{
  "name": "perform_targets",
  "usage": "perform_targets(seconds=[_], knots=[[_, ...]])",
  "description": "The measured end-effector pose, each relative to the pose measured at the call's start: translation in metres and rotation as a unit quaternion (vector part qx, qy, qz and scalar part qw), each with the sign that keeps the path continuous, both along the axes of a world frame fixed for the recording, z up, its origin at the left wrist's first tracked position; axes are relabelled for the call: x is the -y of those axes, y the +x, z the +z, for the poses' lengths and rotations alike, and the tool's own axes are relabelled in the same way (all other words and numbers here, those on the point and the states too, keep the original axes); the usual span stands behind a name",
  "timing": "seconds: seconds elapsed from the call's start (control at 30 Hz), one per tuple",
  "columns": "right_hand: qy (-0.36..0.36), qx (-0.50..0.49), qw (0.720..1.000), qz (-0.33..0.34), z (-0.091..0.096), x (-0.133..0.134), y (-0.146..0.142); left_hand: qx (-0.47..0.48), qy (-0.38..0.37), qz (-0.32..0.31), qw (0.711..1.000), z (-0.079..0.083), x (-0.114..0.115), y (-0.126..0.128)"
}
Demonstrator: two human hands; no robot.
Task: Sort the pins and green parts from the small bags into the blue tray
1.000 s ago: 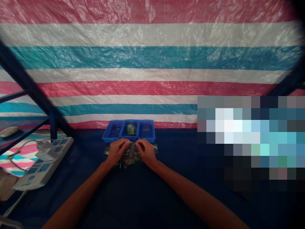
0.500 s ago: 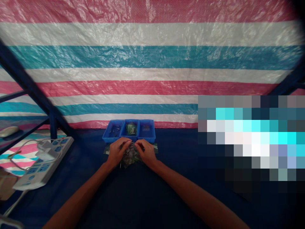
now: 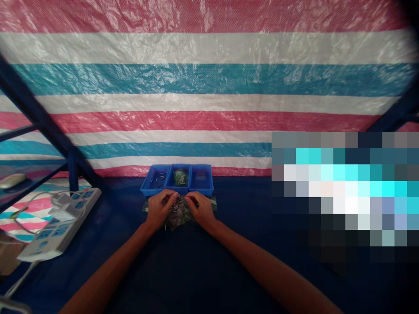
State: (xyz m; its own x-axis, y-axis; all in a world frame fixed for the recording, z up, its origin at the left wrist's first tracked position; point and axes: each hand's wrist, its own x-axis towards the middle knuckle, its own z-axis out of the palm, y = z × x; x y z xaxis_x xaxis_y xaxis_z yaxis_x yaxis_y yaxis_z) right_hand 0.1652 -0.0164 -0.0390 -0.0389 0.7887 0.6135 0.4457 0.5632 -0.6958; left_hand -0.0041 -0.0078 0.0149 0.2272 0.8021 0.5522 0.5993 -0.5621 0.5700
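My left hand (image 3: pixel 160 208) and my right hand (image 3: pixel 202 208) face each other over a small pile of thin metal pieces (image 3: pixel 177 206), perhaps pins or screws. Both have thumb and fingers pinched together, and whatever is in the tips is too small to make out. Under the pile and between the hands lies a crumpled clear plastic bag (image 3: pixel 180 220) with a greenish tint. Just behind the fingers stand three joined blue bins. Several small metal pieces lie in the left bin (image 3: pixel 146 190), a green-tinted plastic bag (image 3: pixel 180 178) in the middle one, and something small and flat in the right bin (image 3: pixel 205 190).
A white power strip (image 3: pixel 60 233) with a plugged-in adapter (image 3: pixel 64 211) and loose cables lies at the left on the dark blue table (image 3: pixel 183 270). A striped plastic sheet (image 3: pixel 209 78) hangs behind, between dark frame bars (image 3: pixel 49 122). The right side is blurred out by large pixels.
My left hand's fingertips have shifted slightly left, a little farther from my right hand. My right hand stays almost in place, and the bins have not moved.
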Motion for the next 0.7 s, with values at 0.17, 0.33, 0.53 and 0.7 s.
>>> perform_targets(seconds=[0.17, 0.33, 0.53, 0.7], knots=[[0.005, 0.006, 1.000, -0.002, -0.0009, -0.0003, 0.0001, 0.014, -0.012, 0.004, 1.000, 0.0004, 0.0010, -0.0001], [0.005, 0.011, 1.000, -0.004, 0.0003, 0.0010, 0.0003, 0.012, -0.014, 0.000, 1.000, -0.0012, -0.0002, -0.0008], [0.007, 0.016, 1.000, -0.001, 0.0000, 0.0013, 0.0002, 0.009, -0.014, -0.004, 1.000, -0.0004, -0.0002, -0.0001], [0.008, 0.018, 1.000, 0.001, -0.0011, 0.0006, -0.0004, 0.011, -0.012, -0.009, 1.000, -0.0005, -0.0005, 0.0002]])
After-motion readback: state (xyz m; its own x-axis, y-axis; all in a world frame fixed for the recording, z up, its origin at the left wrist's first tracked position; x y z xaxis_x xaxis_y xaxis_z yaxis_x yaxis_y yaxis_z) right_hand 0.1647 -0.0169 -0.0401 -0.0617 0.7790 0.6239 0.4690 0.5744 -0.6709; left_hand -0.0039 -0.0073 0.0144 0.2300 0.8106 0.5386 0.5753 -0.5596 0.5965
